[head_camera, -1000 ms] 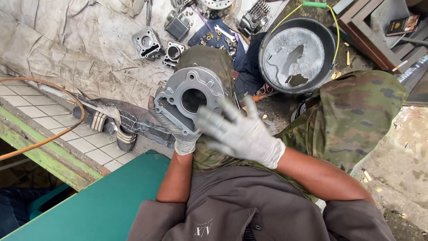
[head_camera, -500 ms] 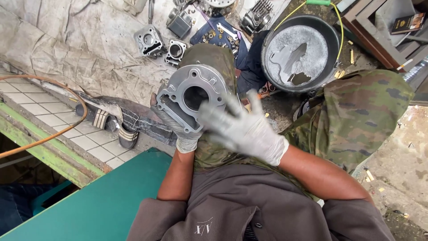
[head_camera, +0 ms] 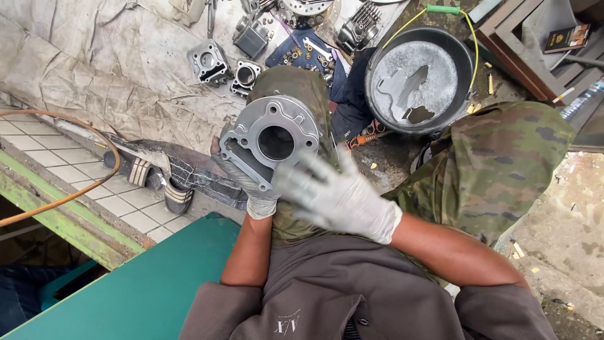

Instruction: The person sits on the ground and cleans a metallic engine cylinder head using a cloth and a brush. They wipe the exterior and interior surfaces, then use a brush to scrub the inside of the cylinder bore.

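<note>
Left hand: the left hand (head_camera: 259,196), in a white glove, has its grip wrapped around the lower edge of a metal cylinder block (head_camera: 272,140), fingers curling up its underside.
Right hand: the right hand (head_camera: 336,195), also gloved, is spread flat with fingers apart, blurred, just beside the block's lower right corner; its grip is released and whether it touches the block I cannot tell.
Where the block is: held up over the person's left knee, above the grip of the left hand, tilted with its flat face toward the camera.
How the block looks: pale grey cast metal, a flat face with rounded corners, a large round bore in the middle, small bolt holes near the corners, cooling fins along the lower side.
Around it: two smaller metal blocks (head_camera: 209,62) lie on a grey cloth (head_camera: 94,56) on the floor; a black tub (head_camera: 420,79) stands near the right knee.
</note>
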